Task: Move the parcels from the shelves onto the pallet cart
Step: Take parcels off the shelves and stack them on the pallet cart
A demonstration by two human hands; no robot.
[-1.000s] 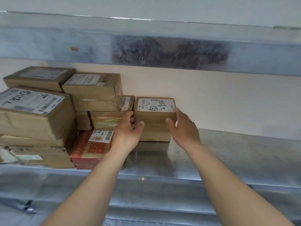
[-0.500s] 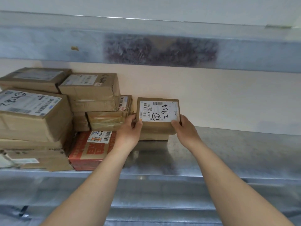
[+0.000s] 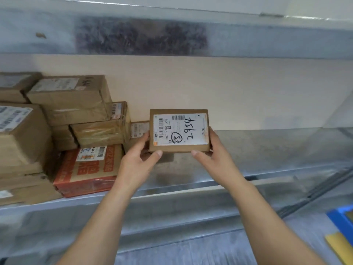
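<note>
One small brown parcel [image 3: 178,131], with a white label facing the camera, a handwritten "2934" and a circled mark, and barcodes along the label's top and left edges.

Position: held in the air above the metal shelf [image 3: 267,153], clear of its surface and just right of the stacked parcels, with the label face tilted toward the viewer.

Left hand [image 3: 137,161]: grips the parcel's left end, thumb tip pressed on the lower front edge, fingers curled behind the side.

Right hand [image 3: 217,155]: grips the right end the same way, thumb on the lower front edge, fingers wrapped round the side.

Change: half a second ago the parcel sat lower, on top of another box at the edge of the stack. It is now lifted off, shifted right and tipped further toward the camera. A second ago both hands were only closing on its sides.

One lower parcel [image 3: 139,129], labelled, now uncovered just behind the left hand.

Stack of brown parcels [image 3: 66,100] at the left of the shelf, several layers, unchanged.

One red-orange parcel [image 3: 87,169] at the stack's front, flat on the shelf, label on top.

Upper shelf [image 3: 172,35], metal, overhead.

Cream wall [image 3: 229,87] behind.

Blue and yellow items [image 3: 342,219] at the lower right corner, blurred, kind not discernible.
</note>
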